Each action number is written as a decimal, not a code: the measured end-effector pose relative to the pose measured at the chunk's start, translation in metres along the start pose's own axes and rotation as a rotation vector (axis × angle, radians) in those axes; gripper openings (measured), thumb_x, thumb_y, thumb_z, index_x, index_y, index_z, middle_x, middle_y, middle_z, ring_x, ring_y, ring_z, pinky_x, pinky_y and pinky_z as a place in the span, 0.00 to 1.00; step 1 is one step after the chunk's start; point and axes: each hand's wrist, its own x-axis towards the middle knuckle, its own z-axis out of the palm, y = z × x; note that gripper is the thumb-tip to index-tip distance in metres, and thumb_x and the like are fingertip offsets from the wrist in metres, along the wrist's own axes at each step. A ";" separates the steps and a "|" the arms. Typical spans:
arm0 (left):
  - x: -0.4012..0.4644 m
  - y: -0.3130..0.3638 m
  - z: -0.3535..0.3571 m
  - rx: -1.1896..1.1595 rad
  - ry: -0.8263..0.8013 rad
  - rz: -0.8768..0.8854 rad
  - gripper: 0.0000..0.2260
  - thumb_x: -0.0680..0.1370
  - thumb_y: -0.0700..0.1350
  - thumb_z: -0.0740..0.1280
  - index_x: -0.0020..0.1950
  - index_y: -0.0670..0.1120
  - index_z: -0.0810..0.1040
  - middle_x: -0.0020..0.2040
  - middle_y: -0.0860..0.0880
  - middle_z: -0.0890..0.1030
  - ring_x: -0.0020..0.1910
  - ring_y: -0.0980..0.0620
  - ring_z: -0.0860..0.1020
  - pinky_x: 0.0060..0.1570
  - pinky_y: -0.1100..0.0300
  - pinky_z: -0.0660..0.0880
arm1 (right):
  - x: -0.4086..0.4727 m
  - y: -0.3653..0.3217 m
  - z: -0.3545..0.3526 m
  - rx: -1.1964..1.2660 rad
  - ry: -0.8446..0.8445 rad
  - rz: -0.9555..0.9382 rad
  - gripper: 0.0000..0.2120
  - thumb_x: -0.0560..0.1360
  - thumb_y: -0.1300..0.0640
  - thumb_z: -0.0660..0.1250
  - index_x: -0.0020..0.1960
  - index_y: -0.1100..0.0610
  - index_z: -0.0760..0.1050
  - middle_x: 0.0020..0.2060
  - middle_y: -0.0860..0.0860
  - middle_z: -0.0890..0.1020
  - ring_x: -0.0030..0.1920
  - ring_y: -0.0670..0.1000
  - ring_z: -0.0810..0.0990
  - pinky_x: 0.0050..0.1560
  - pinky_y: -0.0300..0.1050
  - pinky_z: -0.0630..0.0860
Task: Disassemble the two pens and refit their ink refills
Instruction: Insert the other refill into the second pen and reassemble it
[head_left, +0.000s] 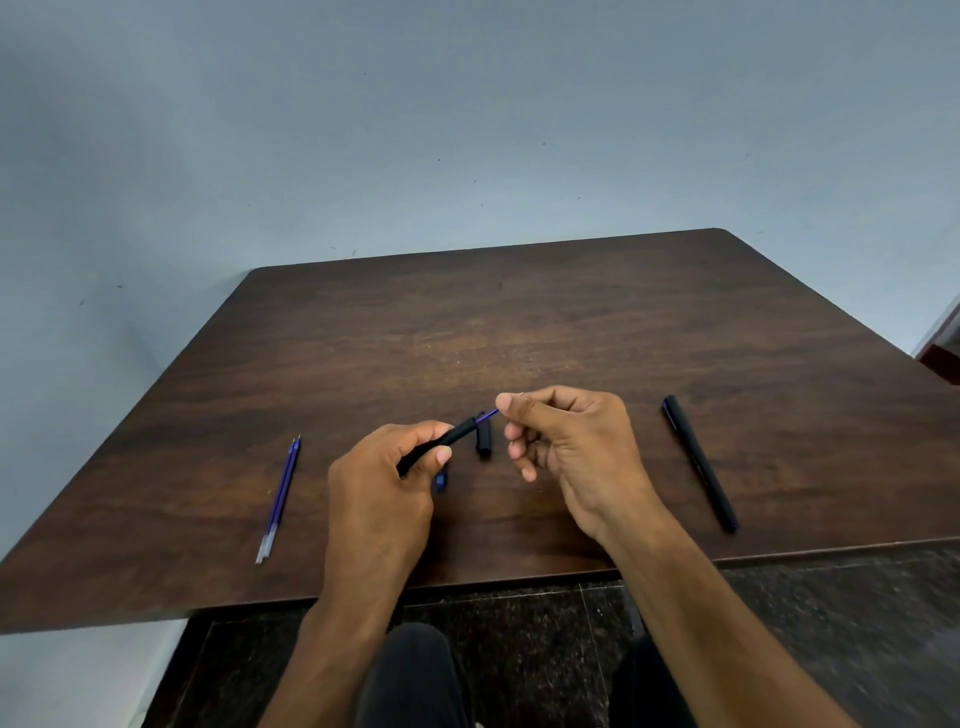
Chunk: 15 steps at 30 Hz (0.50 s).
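**What lies on my table**

I sit at a dark wooden table (571, 322). On it to my left lie two blue refills (280, 496), side by side. A black cap (484, 441) and a small blue piece (441, 482) lie mid-table. A whole black pen (698, 462) lies on the right.

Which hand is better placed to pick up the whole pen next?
Probably the right hand: the whole pen lies just outside it. The left hand grips the black barrel, farther away.
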 end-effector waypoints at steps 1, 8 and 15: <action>0.000 -0.001 -0.002 0.000 0.004 0.001 0.13 0.73 0.38 0.75 0.54 0.54 0.85 0.44 0.67 0.79 0.49 0.76 0.75 0.49 0.82 0.66 | 0.001 0.001 0.003 -0.001 0.001 0.003 0.06 0.73 0.65 0.77 0.39 0.66 0.82 0.29 0.57 0.81 0.26 0.51 0.76 0.21 0.41 0.70; 0.001 -0.019 -0.023 0.044 0.084 -0.041 0.12 0.73 0.37 0.74 0.54 0.49 0.86 0.47 0.58 0.83 0.46 0.71 0.75 0.48 0.83 0.65 | 0.002 0.010 0.021 -0.199 -0.083 0.026 0.11 0.71 0.59 0.79 0.40 0.68 0.84 0.30 0.57 0.84 0.25 0.50 0.76 0.20 0.41 0.70; 0.003 -0.025 -0.029 0.073 0.105 -0.062 0.12 0.73 0.35 0.74 0.54 0.46 0.86 0.46 0.56 0.83 0.43 0.69 0.76 0.47 0.84 0.63 | 0.010 0.030 0.057 -1.169 0.006 0.039 0.21 0.71 0.43 0.77 0.31 0.54 0.73 0.30 0.51 0.77 0.35 0.54 0.80 0.30 0.42 0.71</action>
